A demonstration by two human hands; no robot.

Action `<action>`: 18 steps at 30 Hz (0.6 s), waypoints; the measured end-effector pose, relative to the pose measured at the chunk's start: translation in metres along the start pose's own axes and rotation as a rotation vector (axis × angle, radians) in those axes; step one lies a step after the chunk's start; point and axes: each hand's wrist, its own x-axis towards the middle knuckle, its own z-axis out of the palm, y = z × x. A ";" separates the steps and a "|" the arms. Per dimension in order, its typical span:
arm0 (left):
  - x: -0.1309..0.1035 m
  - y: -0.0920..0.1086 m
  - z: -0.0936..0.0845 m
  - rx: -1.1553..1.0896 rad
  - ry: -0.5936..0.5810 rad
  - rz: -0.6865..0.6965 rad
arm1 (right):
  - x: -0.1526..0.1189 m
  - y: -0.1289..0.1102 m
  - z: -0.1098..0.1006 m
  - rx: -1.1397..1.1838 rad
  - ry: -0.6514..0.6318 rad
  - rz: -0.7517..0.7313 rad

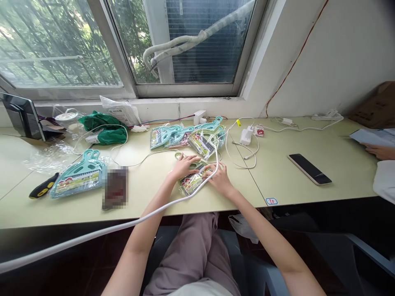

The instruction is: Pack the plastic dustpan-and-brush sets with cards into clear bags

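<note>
A small green dustpan-and-brush set (187, 183) in clear plastic, with a printed card, lies on the table in front of me. My left hand (184, 166) holds its upper left part, fingers bent over the wrapping. At its right side, my right hand (219, 179) grips the same pack with fingers and thumb. Part of the pack is hidden under my hands. A thick white cable (173, 202) passes across the view in front of the pack and my right fingers. Just behind, another green wrapped set (202, 144) rests against a pile of blue wrapped sets (163, 135).
To the left are a blue wrapped dustpan (78, 181), a black-and-yellow handle (44, 187) and a blurred-out item (115, 188). Chargers (246, 135) with thin cables and a phone (309, 169) lie right. Another person's hand (380, 151) shows at the far right edge.
</note>
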 end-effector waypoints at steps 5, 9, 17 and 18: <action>0.000 0.002 -0.004 -0.005 -0.011 -0.016 | -0.014 0.008 0.014 0.119 0.099 -0.010; 0.000 -0.001 -0.002 -0.007 0.014 -0.026 | -0.032 0.014 0.009 0.168 0.092 -0.025; -0.002 -0.002 0.003 0.016 0.044 -0.027 | -0.008 -0.027 -0.023 -0.042 -0.009 -0.128; -0.002 -0.002 0.003 0.018 0.045 -0.028 | -0.003 -0.033 -0.020 -0.022 -0.028 -0.151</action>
